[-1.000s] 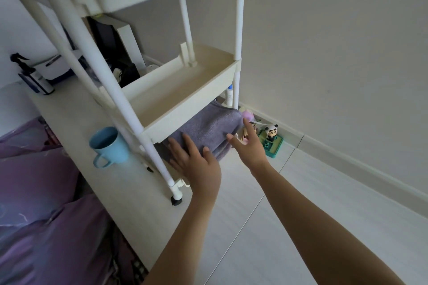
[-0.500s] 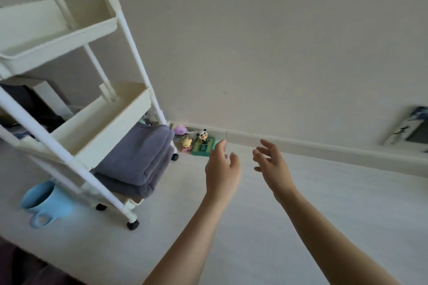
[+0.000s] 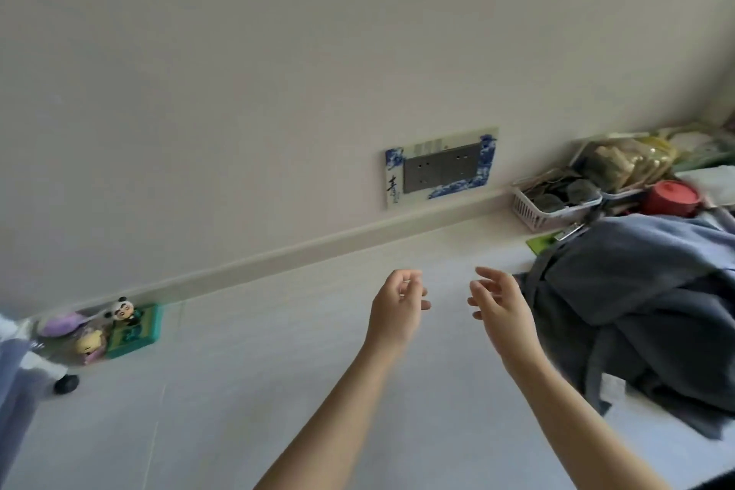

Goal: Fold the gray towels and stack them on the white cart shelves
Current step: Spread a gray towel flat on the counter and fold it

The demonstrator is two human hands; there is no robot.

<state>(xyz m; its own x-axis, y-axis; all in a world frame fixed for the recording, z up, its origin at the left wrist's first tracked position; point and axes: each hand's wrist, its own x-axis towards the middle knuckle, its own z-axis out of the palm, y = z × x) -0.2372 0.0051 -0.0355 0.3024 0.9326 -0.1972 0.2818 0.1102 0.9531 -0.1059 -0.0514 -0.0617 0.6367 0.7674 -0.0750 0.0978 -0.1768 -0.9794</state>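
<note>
A heap of unfolded gray towels lies on the pale floor at the right. My right hand hovers just left of the heap, fingers relaxed and spread, holding nothing. My left hand hangs in the air beside it with loosely curled fingers, also holding nothing. Only a corner of the white cart with one black wheel shows at the far left edge, along with a blurred strip of folded gray towel.
Small toy figures and a green box sit against the baseboard at the left. A wall socket plate is on the wall ahead. A white basket, a red pot and bags crowd the back right corner.
The view has swung right, away from the cart and its stacked towels, toward the towel heap. Both hands left the folded towel and moved right, holding nothing.
</note>
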